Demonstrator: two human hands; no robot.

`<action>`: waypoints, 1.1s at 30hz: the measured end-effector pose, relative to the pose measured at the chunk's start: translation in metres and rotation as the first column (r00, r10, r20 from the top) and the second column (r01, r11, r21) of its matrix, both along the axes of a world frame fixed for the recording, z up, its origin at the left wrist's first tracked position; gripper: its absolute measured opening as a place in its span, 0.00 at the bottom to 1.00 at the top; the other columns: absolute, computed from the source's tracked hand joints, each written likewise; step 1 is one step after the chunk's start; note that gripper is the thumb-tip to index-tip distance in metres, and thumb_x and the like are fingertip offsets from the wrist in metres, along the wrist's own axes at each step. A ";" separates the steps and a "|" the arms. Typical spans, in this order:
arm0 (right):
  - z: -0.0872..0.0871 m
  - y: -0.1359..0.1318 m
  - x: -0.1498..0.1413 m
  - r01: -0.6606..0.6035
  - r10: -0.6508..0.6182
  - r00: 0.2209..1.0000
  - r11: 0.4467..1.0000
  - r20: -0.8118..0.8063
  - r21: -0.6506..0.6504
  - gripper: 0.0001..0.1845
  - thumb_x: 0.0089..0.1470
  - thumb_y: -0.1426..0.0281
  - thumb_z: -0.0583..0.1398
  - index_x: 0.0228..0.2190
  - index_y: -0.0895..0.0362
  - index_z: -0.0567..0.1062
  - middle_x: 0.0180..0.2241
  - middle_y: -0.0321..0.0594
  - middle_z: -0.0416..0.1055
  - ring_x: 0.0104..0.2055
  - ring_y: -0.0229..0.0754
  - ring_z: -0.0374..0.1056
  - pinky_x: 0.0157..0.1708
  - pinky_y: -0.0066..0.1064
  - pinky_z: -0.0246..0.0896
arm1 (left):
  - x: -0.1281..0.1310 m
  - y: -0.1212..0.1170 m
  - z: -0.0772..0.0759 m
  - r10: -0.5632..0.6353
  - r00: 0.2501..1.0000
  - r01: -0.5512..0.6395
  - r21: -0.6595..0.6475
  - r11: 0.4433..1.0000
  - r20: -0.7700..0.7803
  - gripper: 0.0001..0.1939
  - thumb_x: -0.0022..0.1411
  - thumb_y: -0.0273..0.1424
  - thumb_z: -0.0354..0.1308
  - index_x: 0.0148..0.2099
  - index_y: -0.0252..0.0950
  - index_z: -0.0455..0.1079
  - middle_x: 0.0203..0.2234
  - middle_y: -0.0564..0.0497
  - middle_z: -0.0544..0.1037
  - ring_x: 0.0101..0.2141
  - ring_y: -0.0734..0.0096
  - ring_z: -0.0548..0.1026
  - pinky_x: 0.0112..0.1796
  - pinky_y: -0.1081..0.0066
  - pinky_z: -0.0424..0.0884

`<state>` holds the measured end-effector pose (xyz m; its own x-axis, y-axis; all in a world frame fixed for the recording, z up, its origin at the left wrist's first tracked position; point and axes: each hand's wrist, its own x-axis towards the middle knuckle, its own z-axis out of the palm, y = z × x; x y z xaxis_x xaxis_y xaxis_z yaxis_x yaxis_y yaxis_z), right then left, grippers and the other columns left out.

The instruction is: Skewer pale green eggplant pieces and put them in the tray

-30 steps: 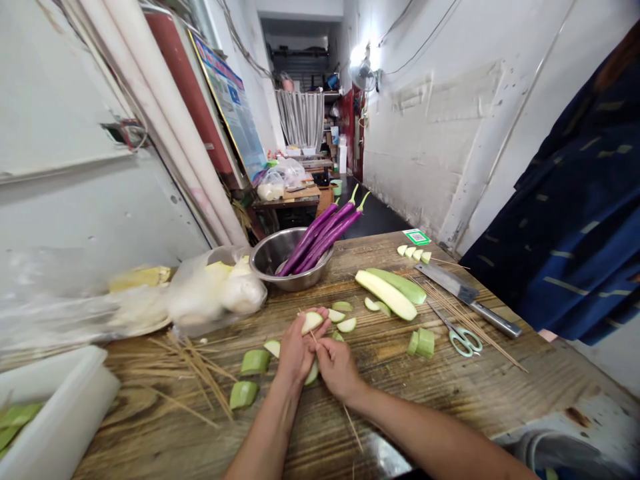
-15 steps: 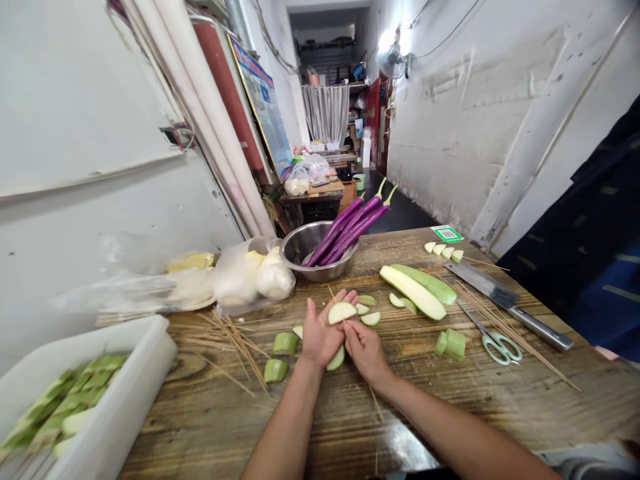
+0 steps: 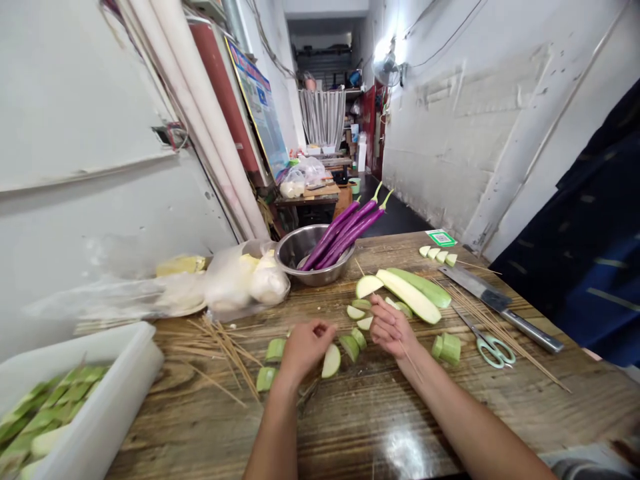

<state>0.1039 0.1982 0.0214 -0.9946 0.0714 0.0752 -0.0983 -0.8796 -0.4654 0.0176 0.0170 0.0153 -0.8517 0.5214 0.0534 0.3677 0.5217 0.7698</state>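
The cleaver (image 3: 480, 290), skewers (image 3: 223, 337), squash pieces (image 3: 331, 361) and bowl (image 3: 313, 275) of eggplants (image 3: 340, 235) mark this as a food-preparation room.

on the brown wooden table (image 3: 200, 433) before you, half-round green-edged gourd slices (image 3: 331, 362) lie between your left hand (image 3: 305, 348) and right hand (image 3: 393, 327). the round silver metal bowl (image 3: 320, 275) stands behind them, long purple eggplants (image 3: 345, 235) in it. the rectangular white plastic tub (image 3: 125, 387) sits far left; the flat silver metal cleaver (image 3: 493, 299) lies far right.

Cut slices (image 3: 331, 362) crowd the gap between the hands (image 3: 306, 347); nearer, the bench (image 3: 345, 427) lies open; a white tub (image 3: 127, 393) blocks the left, a cleaver (image 3: 495, 299) the right.
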 end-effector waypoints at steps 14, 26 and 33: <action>0.010 0.004 0.004 0.173 -0.203 0.978 0.911 0.042 0.374 0.09 0.57 0.63 0.53 0.30 0.55 0.64 0.13 0.20 0.43 0.09 0.27 0.30 0.08 0.21 0.33 | 0.003 -0.013 -0.015 -0.108 0.982 0.077 0.194 0.978 0.156 0.16 0.35 0.27 0.65 0.33 0.38 0.72 0.25 0.49 0.73 0.31 0.61 0.71 0.35 0.68 0.64; -0.004 -0.083 0.031 0.228 -0.205 0.956 0.060 -0.212 0.972 0.12 0.55 0.69 0.51 0.25 0.57 0.71 0.18 0.33 0.64 0.20 0.32 0.57 0.21 0.24 0.49 | -0.021 -0.009 0.003 -0.574 0.502 -0.557 0.749 0.357 0.647 0.19 0.61 0.38 0.47 0.43 0.28 0.70 0.35 0.41 0.75 0.19 0.80 0.65 0.16 0.80 0.60; -0.022 -0.092 0.032 0.215 -0.235 0.943 -0.106 -0.234 0.971 0.13 0.55 0.71 0.49 0.26 0.57 0.72 0.22 0.37 0.70 0.22 0.36 0.62 0.23 0.27 0.52 | -0.026 -0.005 -0.008 -0.593 0.404 -0.760 0.617 0.207 0.696 0.22 0.62 0.43 0.44 0.40 0.29 0.69 0.36 0.38 0.74 0.44 0.57 0.72 0.40 0.58 0.70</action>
<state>0.1364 0.1058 -0.0010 -0.9419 0.1540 0.2985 -0.1636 0.5658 -0.8082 -0.0082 0.0122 0.0076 -0.7671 0.5716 -0.2912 -0.6404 -0.7092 0.2949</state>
